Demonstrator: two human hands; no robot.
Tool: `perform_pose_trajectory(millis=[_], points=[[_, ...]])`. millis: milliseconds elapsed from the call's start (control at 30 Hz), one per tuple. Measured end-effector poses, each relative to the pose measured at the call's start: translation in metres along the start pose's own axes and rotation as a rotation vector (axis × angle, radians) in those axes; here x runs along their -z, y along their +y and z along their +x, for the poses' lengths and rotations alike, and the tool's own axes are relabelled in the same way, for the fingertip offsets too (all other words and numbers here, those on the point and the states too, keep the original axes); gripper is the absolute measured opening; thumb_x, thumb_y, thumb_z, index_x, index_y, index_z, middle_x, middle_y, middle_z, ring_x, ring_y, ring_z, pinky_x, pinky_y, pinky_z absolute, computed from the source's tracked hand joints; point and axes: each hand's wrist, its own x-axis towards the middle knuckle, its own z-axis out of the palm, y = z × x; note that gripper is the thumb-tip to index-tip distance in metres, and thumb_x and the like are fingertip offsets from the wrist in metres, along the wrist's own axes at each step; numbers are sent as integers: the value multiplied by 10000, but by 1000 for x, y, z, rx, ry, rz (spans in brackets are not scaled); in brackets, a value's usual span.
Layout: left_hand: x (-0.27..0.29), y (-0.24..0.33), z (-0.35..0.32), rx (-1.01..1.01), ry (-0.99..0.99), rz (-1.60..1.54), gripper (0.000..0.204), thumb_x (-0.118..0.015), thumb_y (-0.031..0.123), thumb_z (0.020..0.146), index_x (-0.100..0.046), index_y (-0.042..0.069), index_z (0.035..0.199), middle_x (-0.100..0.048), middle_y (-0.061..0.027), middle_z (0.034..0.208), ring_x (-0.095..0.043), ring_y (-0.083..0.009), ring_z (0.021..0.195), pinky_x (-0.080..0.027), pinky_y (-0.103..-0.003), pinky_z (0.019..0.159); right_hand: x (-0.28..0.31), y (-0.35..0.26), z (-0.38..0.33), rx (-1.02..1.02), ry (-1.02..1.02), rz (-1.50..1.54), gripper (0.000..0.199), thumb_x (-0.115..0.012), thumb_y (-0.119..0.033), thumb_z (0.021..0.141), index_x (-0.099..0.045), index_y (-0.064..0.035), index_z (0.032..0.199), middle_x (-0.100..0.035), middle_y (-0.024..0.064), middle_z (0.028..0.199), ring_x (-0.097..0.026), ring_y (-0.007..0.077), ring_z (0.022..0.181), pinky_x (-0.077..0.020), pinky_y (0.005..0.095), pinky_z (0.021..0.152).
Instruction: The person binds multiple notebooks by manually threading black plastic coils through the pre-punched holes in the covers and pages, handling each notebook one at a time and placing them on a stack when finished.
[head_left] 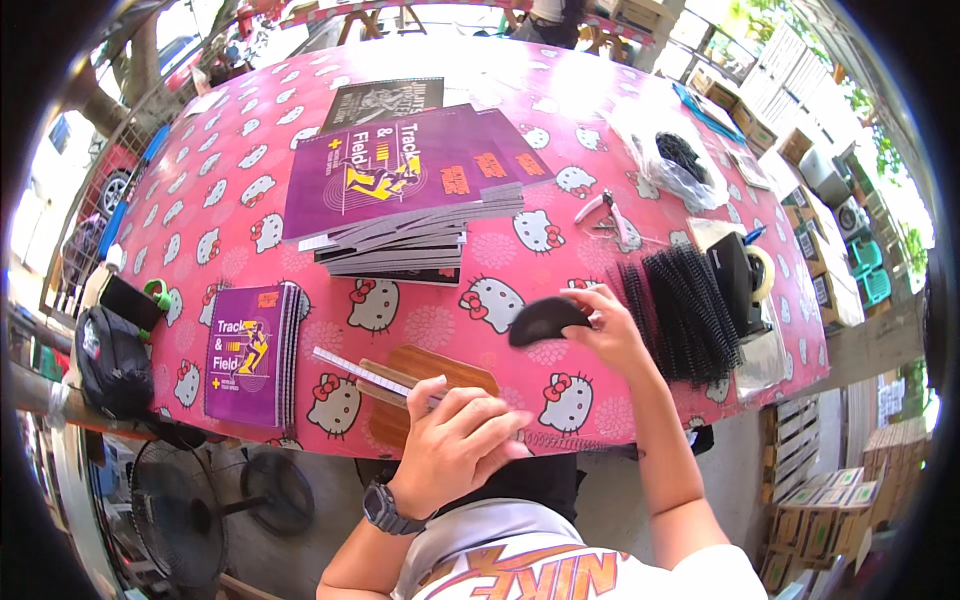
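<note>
My left hand (455, 445), with a watch on its wrist, is closed on a thin notebook (365, 372) held edge-on, its page edges facing up. A dark spiral coil (565, 441) stretches rightward from beside that hand along the table's front edge. Under the notebook lies a brown wooden board (440, 368). Raised to the right, my right hand (605, 325) pinches a smooth black half-moon-shaped object (548, 320); its exact kind is unclear. A bundle of black binding coils (685, 315) lies just right of that hand.
A tall stack of purple-covered books (365, 165) stands mid-table, a smaller purple notebook stack (250, 355) at left. Pink-handled pliers (603, 210), a black tape dispenser (735, 285) and a plastic bag (685, 170) are at right. A black pouch (115, 350) sits at the left edge.
</note>
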Motion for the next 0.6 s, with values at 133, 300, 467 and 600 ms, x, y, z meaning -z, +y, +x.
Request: perform_pose_trajectory(millis=[133, 300, 467, 600], points=[[12, -1, 6, -34, 124, 17, 190, -699, 362, 757, -614, 202, 814, -597, 82, 829, -560, -116, 954, -38, -594, 1059, -32, 27, -14, 223, 235, 347, 462, -681, 113, 626, -588, -63, 1043, -486, 109, 1106, -486, 271, 1076, -447, 371, 879], [12, 5, 8, 33, 163, 9, 157, -681, 362, 770, -633, 224, 828, -595, 107, 856, -555, -114, 987, 1, -595, 1059, -25, -1, -33, 245, -18, -289, 586, -751, -116, 586, -529, -132, 1129, -394, 166, 1322, -369, 367, 1219, -348, 474, 984], [12, -3, 3, -20, 97, 114, 174, -687, 371, 758, -642, 246, 871, -604, 113, 884, -549, -113, 1013, -5, -592, 1060, -29, -9, -31, 245, -36, -289, 626, -824, -282, 549, -546, -116, 1085, -395, 211, 1315, -370, 392, 1200, -323, 484, 1010], [14, -1, 5, 10, 142, 7, 201, -690, 377, 750, -642, 240, 889, -604, 115, 904, -544, -112, 1027, -9, -583, 1063, -32, -18, -34, 222, -43, -326, 625, -830, -263, 543, -558, -122, 1087, -404, 220, 1300, -376, 392, 1191, -344, 489, 995]])
